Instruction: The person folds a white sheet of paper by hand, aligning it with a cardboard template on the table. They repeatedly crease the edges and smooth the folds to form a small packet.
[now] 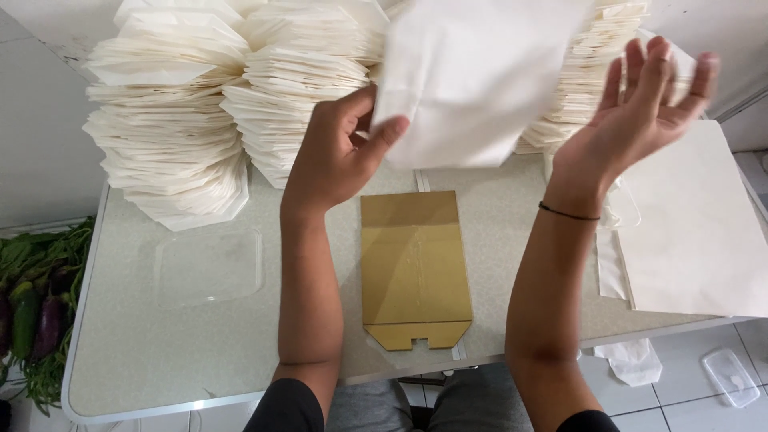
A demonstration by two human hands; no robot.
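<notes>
Head camera: left hand pinches the near-left corner of a white paper sheet held above the table; right hand, fingers spread and released, hovers just right of it

I see open bench at front left, with only a clear plastic lid lying flat there. Stacks of folded white paper wall off the back edge. A brown cardboard template takes the middle, and flat white sheets cover the right side.
</notes>
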